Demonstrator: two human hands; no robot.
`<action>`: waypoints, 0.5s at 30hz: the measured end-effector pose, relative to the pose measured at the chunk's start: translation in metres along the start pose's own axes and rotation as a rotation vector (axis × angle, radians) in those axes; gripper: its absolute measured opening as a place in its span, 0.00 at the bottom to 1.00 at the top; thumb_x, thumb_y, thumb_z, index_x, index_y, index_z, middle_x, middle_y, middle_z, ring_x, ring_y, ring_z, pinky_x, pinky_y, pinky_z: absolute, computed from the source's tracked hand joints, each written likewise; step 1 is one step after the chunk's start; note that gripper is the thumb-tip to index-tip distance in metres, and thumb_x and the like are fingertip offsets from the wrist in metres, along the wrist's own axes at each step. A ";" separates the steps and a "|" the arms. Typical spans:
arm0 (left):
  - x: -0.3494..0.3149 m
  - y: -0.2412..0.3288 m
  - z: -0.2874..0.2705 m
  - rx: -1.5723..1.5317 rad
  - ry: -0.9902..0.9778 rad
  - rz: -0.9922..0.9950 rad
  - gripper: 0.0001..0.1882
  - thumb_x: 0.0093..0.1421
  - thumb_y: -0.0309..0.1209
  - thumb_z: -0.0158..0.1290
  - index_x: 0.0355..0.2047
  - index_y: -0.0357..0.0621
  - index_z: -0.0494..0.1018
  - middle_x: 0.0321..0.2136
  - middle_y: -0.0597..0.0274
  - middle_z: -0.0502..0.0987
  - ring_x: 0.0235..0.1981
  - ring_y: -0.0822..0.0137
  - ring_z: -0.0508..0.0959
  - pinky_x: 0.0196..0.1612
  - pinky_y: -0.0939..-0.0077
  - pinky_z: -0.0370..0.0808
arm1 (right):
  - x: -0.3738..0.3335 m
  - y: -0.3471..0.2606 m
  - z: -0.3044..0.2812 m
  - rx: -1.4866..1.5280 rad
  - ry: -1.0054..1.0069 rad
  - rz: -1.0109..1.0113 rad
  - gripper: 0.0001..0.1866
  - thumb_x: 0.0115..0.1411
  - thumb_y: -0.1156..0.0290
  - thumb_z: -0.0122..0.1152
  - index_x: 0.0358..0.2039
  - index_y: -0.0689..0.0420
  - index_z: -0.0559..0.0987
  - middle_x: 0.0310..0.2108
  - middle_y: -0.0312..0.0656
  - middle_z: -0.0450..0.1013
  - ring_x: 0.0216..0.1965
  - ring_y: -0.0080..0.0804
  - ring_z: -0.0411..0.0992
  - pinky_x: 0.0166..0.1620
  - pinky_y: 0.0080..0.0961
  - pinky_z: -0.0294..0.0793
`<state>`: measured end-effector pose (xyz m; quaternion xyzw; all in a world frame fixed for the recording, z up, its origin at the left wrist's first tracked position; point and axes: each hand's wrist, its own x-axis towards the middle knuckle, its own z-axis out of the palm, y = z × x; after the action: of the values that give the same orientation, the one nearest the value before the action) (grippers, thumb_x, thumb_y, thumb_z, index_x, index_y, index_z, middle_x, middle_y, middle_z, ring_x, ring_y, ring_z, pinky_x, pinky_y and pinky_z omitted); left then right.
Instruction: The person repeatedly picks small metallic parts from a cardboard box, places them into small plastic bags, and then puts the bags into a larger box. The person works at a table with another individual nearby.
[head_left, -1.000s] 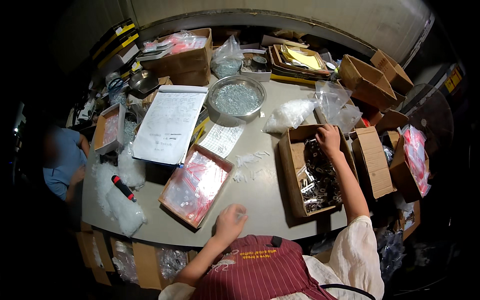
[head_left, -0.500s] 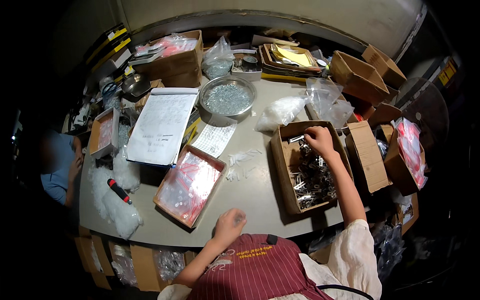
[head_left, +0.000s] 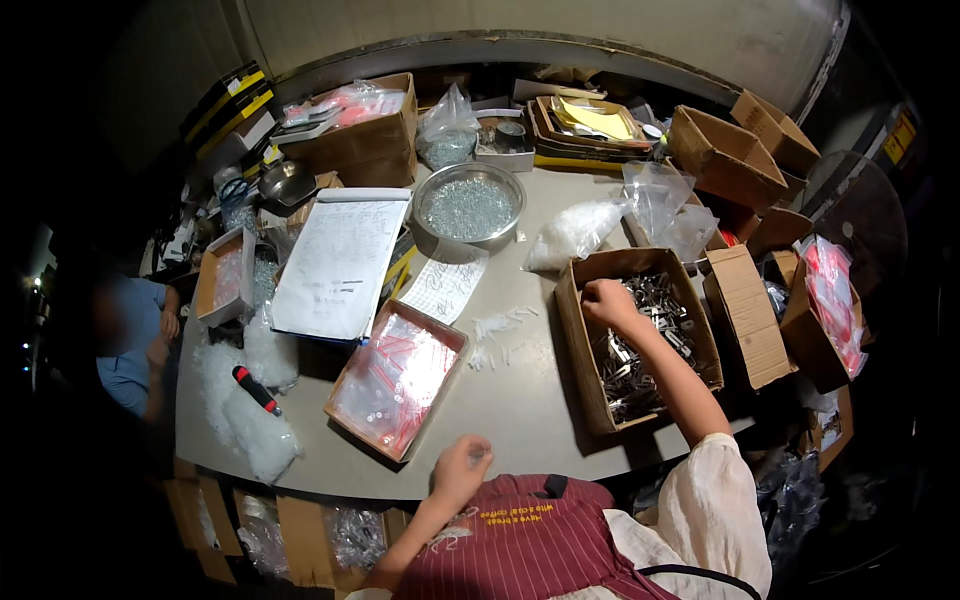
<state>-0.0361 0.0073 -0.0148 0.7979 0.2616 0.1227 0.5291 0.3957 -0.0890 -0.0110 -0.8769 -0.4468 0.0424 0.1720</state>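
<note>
My right hand [head_left: 608, 303] is inside the left part of an open cardboard box [head_left: 590, 400], close to its left wall, fingers curled downward. Loose small metal clips or brackets [head_left: 640, 360], dark and silvery, fill much of that box. What the right fingertips pinch, if anything, is hidden. Near the table's front edge, by my apron, my left hand [head_left: 460, 470] is closed, with a small greyish, see-through bit at its fingertips that is too small to name. Small white plastic strips [head_left: 495, 335] lie on the table between the two boxes.
A shallow box [head_left: 395, 385] of small clear bags with red edges lies left of centre. Beyond are a clipboard [head_left: 340, 265], a metal bowl [head_left: 470, 205] of small shiny parts, and a white-filled bag [head_left: 578, 235]. A red-black screwdriver [head_left: 256, 390] lies left; a person [head_left: 135, 335] is beyond.
My right hand has moved left inside the cardboard box, toward its left wall, uncovering metal parts at the far side. My left hand stays closed near the apron. The whole view has shifted slightly.
</note>
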 end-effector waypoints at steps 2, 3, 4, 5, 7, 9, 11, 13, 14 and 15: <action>-0.003 -0.003 0.005 -0.028 -0.001 -0.041 0.08 0.58 0.27 0.61 0.37 0.39 0.76 0.34 0.53 0.82 0.38 0.55 0.83 0.43 0.63 0.77 | -0.004 0.004 -0.018 0.060 0.081 0.094 0.13 0.53 0.63 0.66 0.35 0.58 0.84 0.35 0.53 0.80 0.39 0.54 0.79 0.42 0.45 0.78; 0.001 0.001 0.004 -0.022 -0.008 -0.037 0.08 0.58 0.26 0.61 0.37 0.39 0.76 0.34 0.53 0.82 0.38 0.55 0.83 0.43 0.64 0.77 | -0.004 0.008 -0.026 0.029 0.168 0.125 0.14 0.53 0.62 0.67 0.36 0.58 0.85 0.34 0.52 0.80 0.39 0.54 0.79 0.42 0.45 0.78; 0.004 0.004 0.004 -0.017 -0.015 -0.032 0.08 0.59 0.26 0.61 0.37 0.39 0.76 0.34 0.53 0.82 0.38 0.55 0.83 0.42 0.64 0.78 | -0.005 0.021 -0.024 0.027 0.285 0.112 0.14 0.53 0.62 0.67 0.36 0.58 0.84 0.34 0.53 0.80 0.39 0.54 0.79 0.42 0.45 0.78; 0.005 0.005 0.007 -0.035 -0.025 -0.012 0.08 0.59 0.26 0.60 0.37 0.39 0.76 0.34 0.53 0.82 0.38 0.55 0.83 0.43 0.64 0.78 | -0.006 0.028 -0.022 -0.026 0.257 0.125 0.14 0.53 0.62 0.67 0.36 0.58 0.84 0.34 0.53 0.80 0.39 0.54 0.79 0.42 0.45 0.78; 0.010 0.006 0.011 -0.059 -0.040 0.035 0.08 0.59 0.26 0.60 0.37 0.38 0.76 0.34 0.52 0.82 0.38 0.55 0.83 0.43 0.64 0.78 | -0.003 0.035 -0.020 -0.121 0.213 0.147 0.14 0.53 0.63 0.67 0.34 0.59 0.84 0.34 0.53 0.80 0.39 0.54 0.79 0.43 0.46 0.78; 0.016 0.011 0.013 -0.045 -0.076 0.054 0.08 0.60 0.28 0.61 0.38 0.39 0.77 0.34 0.56 0.82 0.38 0.60 0.83 0.43 0.68 0.77 | -0.003 0.044 -0.005 -0.177 0.188 0.058 0.11 0.49 0.65 0.66 0.30 0.59 0.83 0.30 0.53 0.79 0.36 0.55 0.78 0.42 0.49 0.77; 0.019 0.016 0.012 -0.021 -0.091 0.061 0.08 0.60 0.27 0.61 0.38 0.39 0.77 0.34 0.56 0.82 0.39 0.60 0.83 0.44 0.68 0.77 | -0.005 0.035 0.006 -0.231 0.214 -0.044 0.09 0.48 0.66 0.66 0.28 0.58 0.82 0.28 0.51 0.78 0.34 0.54 0.77 0.41 0.50 0.77; 0.019 0.021 0.009 0.010 -0.095 0.064 0.07 0.59 0.25 0.60 0.37 0.38 0.76 0.34 0.52 0.82 0.39 0.55 0.83 0.43 0.64 0.78 | -0.003 0.025 0.008 -0.141 0.090 0.022 0.12 0.48 0.64 0.68 0.29 0.59 0.84 0.28 0.51 0.80 0.34 0.52 0.79 0.40 0.45 0.78; 0.020 0.021 0.009 0.010 -0.093 0.065 0.07 0.59 0.26 0.60 0.37 0.38 0.76 0.34 0.52 0.82 0.39 0.55 0.83 0.43 0.64 0.78 | -0.005 0.024 0.004 -0.025 0.033 0.079 0.13 0.48 0.63 0.68 0.30 0.60 0.84 0.29 0.51 0.80 0.34 0.51 0.79 0.40 0.44 0.78; 0.017 0.018 0.006 0.014 -0.085 0.058 0.07 0.59 0.26 0.60 0.37 0.38 0.76 0.34 0.52 0.82 0.39 0.55 0.83 0.43 0.64 0.78 | -0.005 0.013 -0.001 0.098 -0.031 0.130 0.14 0.48 0.62 0.68 0.30 0.60 0.85 0.29 0.52 0.81 0.33 0.51 0.80 0.40 0.42 0.78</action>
<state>-0.0136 0.0065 -0.0023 0.8133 0.2164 0.1023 0.5303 0.4033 -0.1000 -0.0152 -0.8938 -0.3891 0.0887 0.2046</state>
